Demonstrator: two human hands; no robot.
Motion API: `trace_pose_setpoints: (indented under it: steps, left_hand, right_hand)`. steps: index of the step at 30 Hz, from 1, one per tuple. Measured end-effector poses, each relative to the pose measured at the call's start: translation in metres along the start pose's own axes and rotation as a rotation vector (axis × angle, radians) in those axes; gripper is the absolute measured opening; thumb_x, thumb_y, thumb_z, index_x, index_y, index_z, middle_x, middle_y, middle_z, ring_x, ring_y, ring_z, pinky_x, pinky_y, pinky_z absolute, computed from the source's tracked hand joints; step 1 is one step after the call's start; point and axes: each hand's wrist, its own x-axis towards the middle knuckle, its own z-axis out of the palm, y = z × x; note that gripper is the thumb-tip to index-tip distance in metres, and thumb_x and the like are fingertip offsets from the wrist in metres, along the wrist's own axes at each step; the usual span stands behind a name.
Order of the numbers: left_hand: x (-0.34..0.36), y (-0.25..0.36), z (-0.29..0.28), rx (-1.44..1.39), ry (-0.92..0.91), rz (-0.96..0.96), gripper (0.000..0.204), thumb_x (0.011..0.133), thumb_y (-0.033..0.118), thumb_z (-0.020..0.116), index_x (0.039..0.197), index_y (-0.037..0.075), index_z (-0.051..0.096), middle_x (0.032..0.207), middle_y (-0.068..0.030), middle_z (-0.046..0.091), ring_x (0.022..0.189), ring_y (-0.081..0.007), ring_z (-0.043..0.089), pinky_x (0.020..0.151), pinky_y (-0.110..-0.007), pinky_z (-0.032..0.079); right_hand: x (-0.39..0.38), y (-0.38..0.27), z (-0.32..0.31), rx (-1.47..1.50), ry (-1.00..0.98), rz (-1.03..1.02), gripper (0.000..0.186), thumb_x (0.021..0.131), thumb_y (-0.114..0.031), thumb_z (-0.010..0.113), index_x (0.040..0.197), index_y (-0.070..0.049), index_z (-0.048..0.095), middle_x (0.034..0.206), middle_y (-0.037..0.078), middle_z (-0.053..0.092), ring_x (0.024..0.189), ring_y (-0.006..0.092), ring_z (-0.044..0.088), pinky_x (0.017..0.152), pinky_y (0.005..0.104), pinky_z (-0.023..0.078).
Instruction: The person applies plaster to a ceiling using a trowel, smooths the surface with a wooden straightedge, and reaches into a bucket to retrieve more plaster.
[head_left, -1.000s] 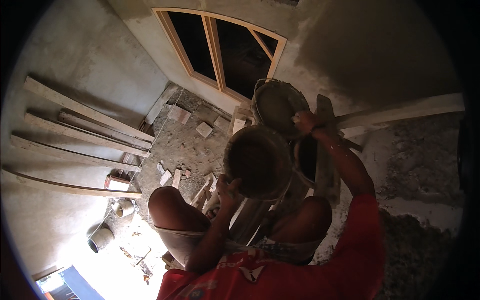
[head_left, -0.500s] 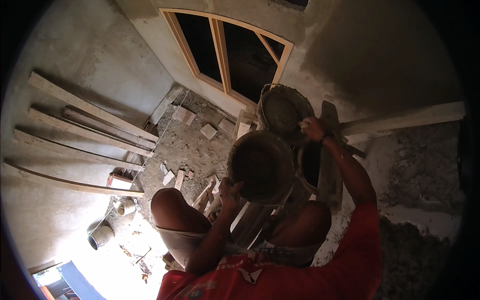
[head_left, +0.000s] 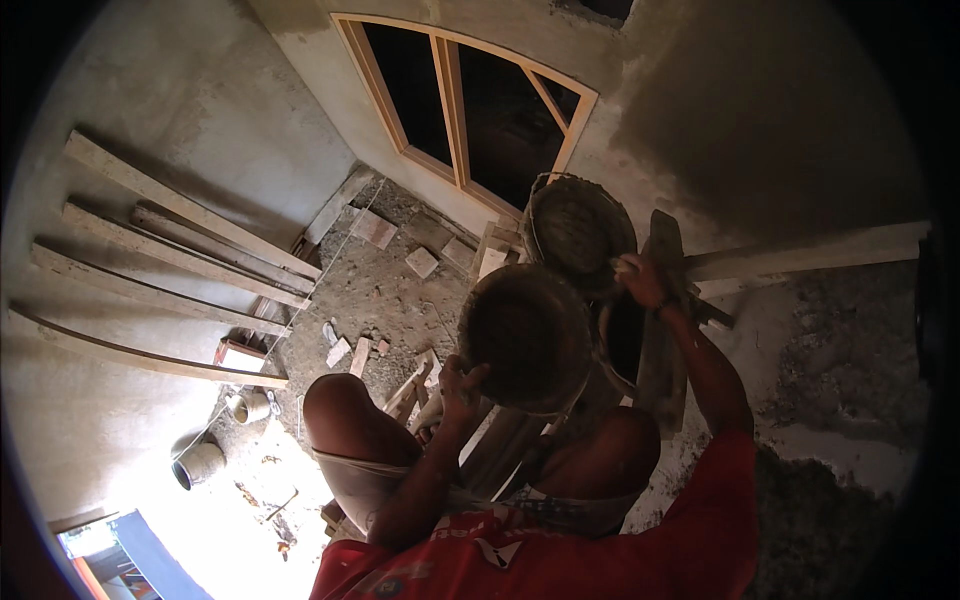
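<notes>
My left hand is closed at the left edge of a dark, mud-stained bucket above my knees. That bucket's inside is in shadow, so I cannot tell what is in it. Just beyond stands a second bucket with grey mortar in it and a wire handle along its left rim. The fingers of my right hand are curled over this bucket's near right rim. A third, dark bucket shows partly, beside a wooden plank and overlapped by the near bucket.
A timber window frame is set in the far wall. Several long boards lean on the left wall. Brick pieces litter the dirt floor below, and a string runs across it. Small containers stand lower left. A beam extends right.
The whole view has shifted slightly. My right hand and the mortar bucket sit a little farther right and lower in the picture; both hands keep their grips.
</notes>
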Motion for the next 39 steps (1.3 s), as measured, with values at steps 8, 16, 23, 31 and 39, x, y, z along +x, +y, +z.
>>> trace_pose_setpoints:
  steps: [8, 16, 23, 31, 39]
  left_hand:
    - [-0.003, 0.002, 0.016, -0.561, 0.052, -0.626, 0.031, 0.083, 0.027, 0.061, 0.084, -0.003, 0.056, 0.077, -0.0181, 0.048, 0.071, -0.0306, 0.046, 0.065, -0.043, 0.037]
    - [-0.012, -0.008, 0.018, -0.427, 0.058, -0.331, 0.025, 0.084, 0.01, 0.052, 0.108, 0.005, 0.057, 0.089, -0.0189, 0.049, 0.078, -0.034, 0.047, 0.068, -0.044, 0.037]
    - [-0.015, -0.011, 0.018, -0.391, 0.002, -0.298, 0.037, 0.081, 0.004, 0.051, 0.117, 0.009, 0.056, 0.091, -0.0184, 0.048, 0.081, -0.0351, 0.048, 0.068, -0.043, 0.038]
    - [-0.02, -0.023, 0.024, -0.617, -0.007, -0.441, 0.04, 0.08, 0.002, 0.051, 0.118, 0.011, 0.056, 0.089, -0.018, 0.047, 0.08, -0.034, 0.048, 0.066, -0.043, 0.038]
    - [-0.013, -0.017, 0.012, -0.101, 0.005, 0.041, 0.052, 0.076, -0.001, 0.049, 0.126, 0.014, 0.052, 0.097, -0.0185, 0.047, 0.083, -0.0345, 0.047, 0.069, -0.043, 0.038]
  right_hand:
    - [-0.022, -0.004, -0.017, 0.088, 0.077, -0.007, 0.045, 0.073, -0.018, 0.064, 0.115, -0.001, 0.058, 0.105, 0.016, 0.064, 0.098, 0.0234, 0.062, 0.087, 0.0318, 0.046]
    - [-0.08, -0.083, -0.072, -0.107, -0.103, -0.123, 0.039, 0.073, -0.014, 0.064, 0.11, -0.004, 0.063, 0.101, 0.014, 0.067, 0.094, 0.0246, 0.064, 0.084, 0.0337, 0.049]
    - [-0.115, -0.095, 0.012, -0.636, -0.159, -0.533, 0.037, 0.076, -0.021, 0.062, 0.112, -0.017, 0.063, 0.102, 0.012, 0.061, 0.1, 0.0328, 0.058, 0.084, 0.0408, 0.048]
    - [-0.096, -0.056, 0.011, -0.497, -0.019, -0.655, 0.031, 0.081, -0.019, 0.057, 0.112, -0.024, 0.062, 0.105, 0.009, 0.061, 0.093, 0.0293, 0.058, 0.081, 0.0412, 0.048]
    - [0.011, -0.079, -0.089, -1.079, 0.003, -0.263, 0.025, 0.082, -0.013, 0.052, 0.104, -0.01, 0.063, 0.089, 0.011, 0.064, 0.082, 0.0276, 0.065, 0.071, 0.0391, 0.051]
